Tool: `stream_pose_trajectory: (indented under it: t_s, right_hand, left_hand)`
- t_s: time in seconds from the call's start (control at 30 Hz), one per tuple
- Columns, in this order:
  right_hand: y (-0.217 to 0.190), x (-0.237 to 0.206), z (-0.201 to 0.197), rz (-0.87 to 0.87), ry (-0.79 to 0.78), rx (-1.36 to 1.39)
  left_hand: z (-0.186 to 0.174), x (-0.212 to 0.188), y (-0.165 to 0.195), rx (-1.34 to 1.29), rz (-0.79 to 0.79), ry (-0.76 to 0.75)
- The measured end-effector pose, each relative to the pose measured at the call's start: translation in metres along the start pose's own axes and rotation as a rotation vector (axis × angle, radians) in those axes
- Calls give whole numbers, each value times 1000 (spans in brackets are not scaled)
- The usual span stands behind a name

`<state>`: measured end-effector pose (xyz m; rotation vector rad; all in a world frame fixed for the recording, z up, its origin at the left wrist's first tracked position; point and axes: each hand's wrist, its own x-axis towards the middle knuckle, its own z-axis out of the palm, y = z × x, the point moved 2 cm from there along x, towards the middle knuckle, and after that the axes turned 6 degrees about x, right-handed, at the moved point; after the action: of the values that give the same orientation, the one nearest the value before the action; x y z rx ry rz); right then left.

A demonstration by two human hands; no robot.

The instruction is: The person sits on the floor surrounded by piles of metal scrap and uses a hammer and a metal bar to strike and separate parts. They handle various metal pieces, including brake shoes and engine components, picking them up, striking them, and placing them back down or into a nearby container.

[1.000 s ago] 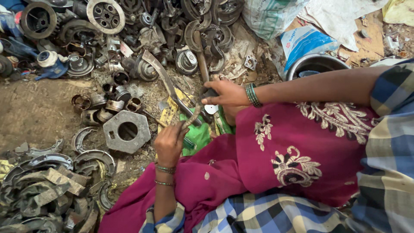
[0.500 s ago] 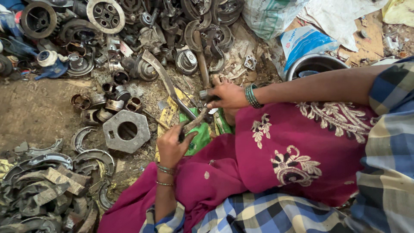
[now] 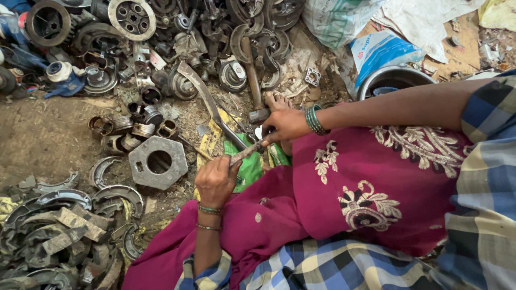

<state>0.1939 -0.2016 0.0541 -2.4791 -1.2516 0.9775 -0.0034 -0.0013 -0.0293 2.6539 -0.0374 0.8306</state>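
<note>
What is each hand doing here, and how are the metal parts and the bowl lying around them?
Left hand: closed around the near end of the metal strip.
Right hand: gripping the strip's far end.
Metal strip: held slanted between both hands.
Hexagonal plate: flat on the ground.
Hammer: lying on the ground, untouched.
Steel bowl: upright.

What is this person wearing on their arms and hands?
Both arms are bare from the wrist up, with blue, white and yellow checked sleeves higher up. The left hand has two thin bangles on its wrist. The right hand has a stack of green bangles. No gloves or rings show.
</note>
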Motion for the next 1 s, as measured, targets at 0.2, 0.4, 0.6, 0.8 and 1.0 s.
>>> stream_pose_trajectory:
  t_s: [0.2,0.4,0.6,0.8,1.0]
  right_hand:
    - [5,0,4,65,-15,-17]
    - [1,-2,5,133,-41,20]
    - [-7,-3,-2,43,85,-87]
    - [-19,-5,3,11,104,-136]
    - [-17,-4,9,43,80,-143]
  left_hand:
    - [-16,9,11,-56,-42,-70]
    - [-17,14,8,-122,-117,-195]
    - [-21,17,5,-187,-96,-81]
    - [-15,19,13,-166,-75,-96]
    - [-22,19,26,-97,-110,-16]
